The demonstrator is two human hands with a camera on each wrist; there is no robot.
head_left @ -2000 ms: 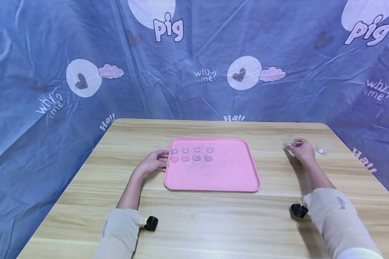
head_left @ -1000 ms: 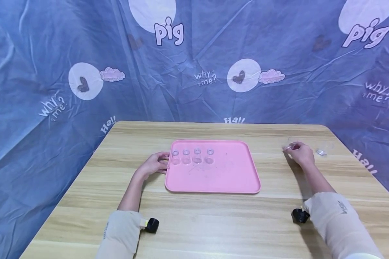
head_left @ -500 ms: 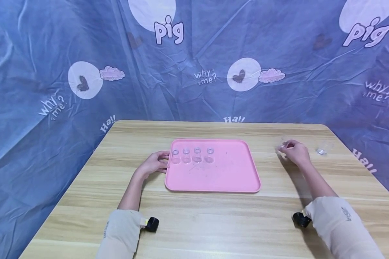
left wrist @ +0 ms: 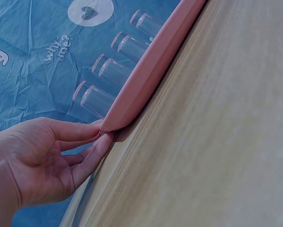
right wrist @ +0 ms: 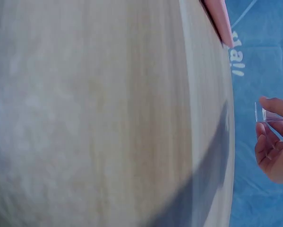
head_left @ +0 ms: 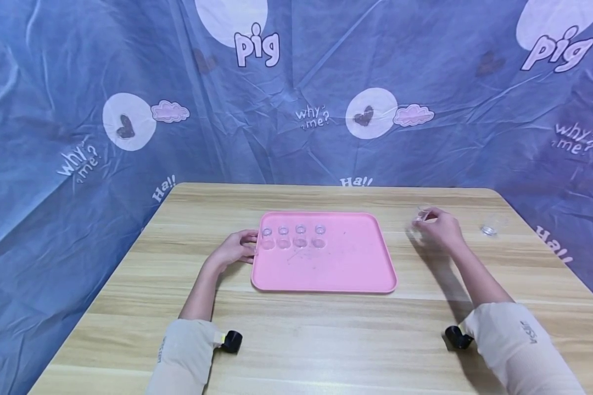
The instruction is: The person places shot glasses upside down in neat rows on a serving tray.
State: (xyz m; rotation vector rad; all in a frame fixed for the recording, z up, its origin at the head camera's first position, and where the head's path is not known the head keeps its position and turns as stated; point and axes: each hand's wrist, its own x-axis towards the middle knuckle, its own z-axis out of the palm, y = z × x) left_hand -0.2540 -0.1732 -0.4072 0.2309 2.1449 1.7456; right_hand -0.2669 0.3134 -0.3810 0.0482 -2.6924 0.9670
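Gripping a clear cup [right wrist: 268, 115] between right fingers [right wrist: 261, 149], pinching a pink tray [head_left: 326, 269] between left fingers [left wrist: 90, 161].

The pale, wood-grained tabletop [head_left: 321, 345] carries a pink tray [head_left: 326, 274] between the left hand [head_left: 232, 249] and the right hand [head_left: 443, 229], one edge pinched by the former; a clear cup [head_left: 488, 230] sits to the latter's right.

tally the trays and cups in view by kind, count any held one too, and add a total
Pink tray: 1
Clear cups: 6 (4 on the tray, 1 in the right hand, 1 on the table to the right of that hand)
Total: 7
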